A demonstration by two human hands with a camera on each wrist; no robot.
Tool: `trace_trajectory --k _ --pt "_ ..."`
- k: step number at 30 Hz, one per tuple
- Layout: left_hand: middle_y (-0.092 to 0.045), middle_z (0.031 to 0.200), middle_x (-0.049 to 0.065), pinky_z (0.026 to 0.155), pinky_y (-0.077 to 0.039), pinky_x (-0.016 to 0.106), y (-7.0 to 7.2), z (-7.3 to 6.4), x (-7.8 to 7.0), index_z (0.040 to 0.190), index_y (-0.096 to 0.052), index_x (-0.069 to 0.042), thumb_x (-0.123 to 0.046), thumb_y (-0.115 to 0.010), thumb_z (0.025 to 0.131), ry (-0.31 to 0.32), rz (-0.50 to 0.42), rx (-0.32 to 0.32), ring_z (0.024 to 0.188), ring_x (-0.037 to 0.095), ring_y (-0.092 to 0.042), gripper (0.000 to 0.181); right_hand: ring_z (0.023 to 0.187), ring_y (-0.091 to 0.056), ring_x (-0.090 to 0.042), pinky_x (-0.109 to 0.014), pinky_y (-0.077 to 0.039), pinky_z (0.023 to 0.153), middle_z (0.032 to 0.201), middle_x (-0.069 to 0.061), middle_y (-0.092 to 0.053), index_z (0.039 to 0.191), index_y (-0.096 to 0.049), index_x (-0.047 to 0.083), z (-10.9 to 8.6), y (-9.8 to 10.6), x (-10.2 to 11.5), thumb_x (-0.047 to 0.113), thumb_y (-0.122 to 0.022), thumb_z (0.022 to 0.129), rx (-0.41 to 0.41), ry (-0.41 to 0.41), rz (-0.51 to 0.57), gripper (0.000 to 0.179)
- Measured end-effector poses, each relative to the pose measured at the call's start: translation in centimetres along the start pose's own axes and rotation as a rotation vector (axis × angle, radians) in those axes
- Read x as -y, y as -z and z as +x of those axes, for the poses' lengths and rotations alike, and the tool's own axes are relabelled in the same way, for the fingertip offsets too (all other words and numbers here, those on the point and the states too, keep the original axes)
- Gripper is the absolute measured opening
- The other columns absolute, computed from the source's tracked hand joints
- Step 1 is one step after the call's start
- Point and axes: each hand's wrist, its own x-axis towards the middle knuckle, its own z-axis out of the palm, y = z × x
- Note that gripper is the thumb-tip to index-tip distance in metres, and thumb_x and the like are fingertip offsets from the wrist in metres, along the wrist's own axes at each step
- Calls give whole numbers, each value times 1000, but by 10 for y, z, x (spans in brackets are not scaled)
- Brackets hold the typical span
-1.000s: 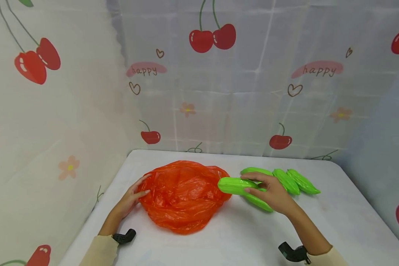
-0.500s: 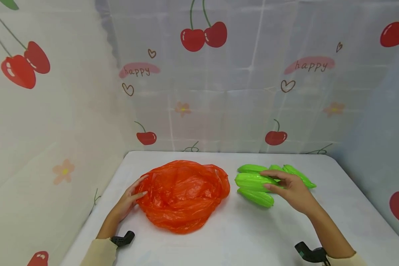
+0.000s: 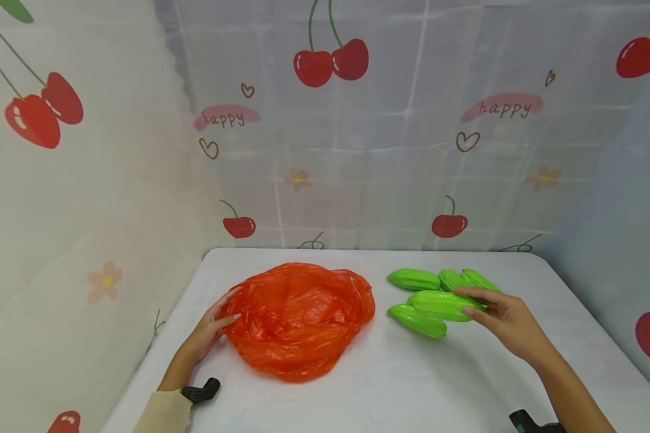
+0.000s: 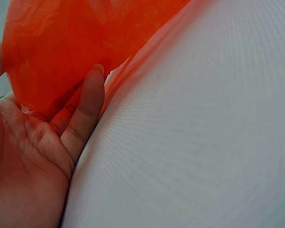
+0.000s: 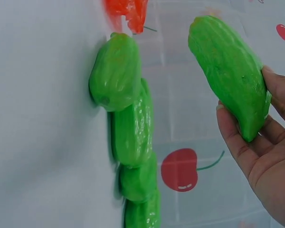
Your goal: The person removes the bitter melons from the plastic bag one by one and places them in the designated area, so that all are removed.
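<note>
My left hand (image 3: 208, 331) holds the left side of a crumpled orange-red plastic bag (image 3: 298, 319) on the table. In the left wrist view, the thin bag film (image 4: 76, 52) lies between thumb and fingers, some fingers showing through it. My right hand (image 3: 514, 328) pinches a ridged light-green bitter melon (image 3: 441, 305) by one end, thumb on one side and fingers on the other. The right wrist view shows this melon (image 5: 228, 71) lifted clear of the table, its pointed tip toward the palm. Beneath and behind it lie several more bitter melons (image 3: 417, 323).
The white table (image 3: 325, 403) has rounded far corners. Sheets printed with cherries (image 3: 330, 63) hang behind it and at both sides. The lying bitter melons (image 5: 116, 71) form a close group right of the bag. A black wrist camera (image 3: 200, 391) sits on the left forearm.
My right hand has carried the bitter melon rightward, from beside the bag's right edge to over the other melons. The left hand keeps its place on the bag. The head view has turned slightly right.
</note>
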Motion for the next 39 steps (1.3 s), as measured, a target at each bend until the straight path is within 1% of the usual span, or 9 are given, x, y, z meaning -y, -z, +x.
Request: trace_trajectory --k 3,8,10,13,18,21,28,34,39 --pt "-23 166 13 96 -53 30 0 0 0 161 -29 -15 -9 -56 100 1 9 4 126 6 -53 66 111 -55 12 -10 -49 85 126 10 -65 130 -68 8 -8 3 -7 12 -69 96 -8 -20 -6 35" --pt "-21 167 13 97 -52 30 1 0 -1 161 -29 -15 -9 -55 100 -4 3 13 128 6 -51 66 113 -52 14 -9 -48 84 126 4 -66 130 -68 9 -19 8 -15 15 -69 97 -24 -65 -24 34" --pt "-20 167 13 97 -52 29 1 0 -1 161 -29 -15 -9 -55 100 -5 3 15 128 6 -51 66 112 -51 16 -8 -48 84 125 4 -66 130 -68 10 -22 10 -18 17 -69 97 -32 -86 -36 34" --pt "-22 166 12 96 -53 29 2 -1 -1 161 -29 -14 -9 -55 101 -6 2 12 127 6 -52 66 111 -50 18 -8 -48 83 124 9 -65 129 -69 10 -25 13 -24 19 -70 96 -39 -104 -46 34" --pt "-24 165 11 96 -53 29 3 -2 -1 160 -29 -13 -8 -55 100 -1 -9 1 126 6 -52 65 111 -50 18 -8 -49 81 122 21 -63 129 -68 6 -32 15 -34 17 -69 97 -37 -115 -21 34" --pt "-22 166 12 97 -52 30 2 -2 -1 161 -29 -14 -8 -55 100 8 -12 2 126 6 -52 66 112 -48 20 -8 -48 81 122 24 -62 130 -68 7 -37 18 -41 18 -68 97 -31 -132 -28 34" --pt "-23 166 14 97 -53 31 1 0 0 160 -30 -15 -9 -56 100 10 -11 1 127 7 -52 66 112 -41 24 -7 -45 81 126 17 -62 132 -68 10 -43 23 -56 28 -67 99 -17 -209 -70 38" --pt "-21 166 14 97 -52 30 1 0 1 161 -29 -14 -9 -55 101 -3 -13 20 129 7 -51 66 109 -41 24 -9 -47 78 125 23 -59 132 -67 8 -47 24 -66 29 -66 99 -1 -256 -59 40" --pt "-21 167 13 98 -51 30 1 0 1 161 -28 -15 -7 -53 101 -15 -13 37 131 7 -49 66 106 -43 24 -11 -48 77 122 19 -63 130 -68 6 -48 20 -68 29 -66 99 15 -280 -66 39"
